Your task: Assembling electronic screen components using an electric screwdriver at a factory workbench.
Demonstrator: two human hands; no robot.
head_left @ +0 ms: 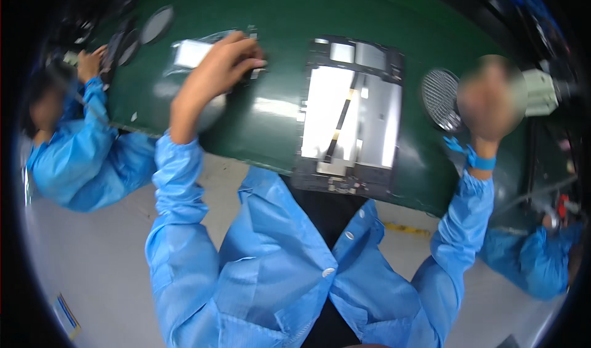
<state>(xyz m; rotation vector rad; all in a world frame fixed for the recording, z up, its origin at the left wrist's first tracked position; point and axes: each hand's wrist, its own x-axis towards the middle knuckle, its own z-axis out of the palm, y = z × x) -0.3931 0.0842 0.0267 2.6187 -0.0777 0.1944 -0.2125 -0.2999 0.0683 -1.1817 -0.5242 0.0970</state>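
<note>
My left hand (218, 68) is over the far left part of the green table, fingers bent and closed at the tips around something small. A small dark electronic part (253, 32) shows just beyond the fingers. Beside this hand, a white rectangular piece (191, 53) lies on clear plastic film. In front of me is an opened tablet (351, 114), its pale inner panels and a black ribbon cable (338, 126) with yellow bands exposed. My right hand (492, 98), with a blue band at its wrist, is raised at the right; blur hides its fingers. Next to it is a cream-coloured device (540, 92).
A round, dark-rimmed mesh disc (441, 99) stands between the tablet and my right hand. Another round disc (157, 24) is at the far left. Co-workers in blue sleeves sit on the left (77, 157) and right (532, 258). The green table's (277, 138) near edge runs before me.
</note>
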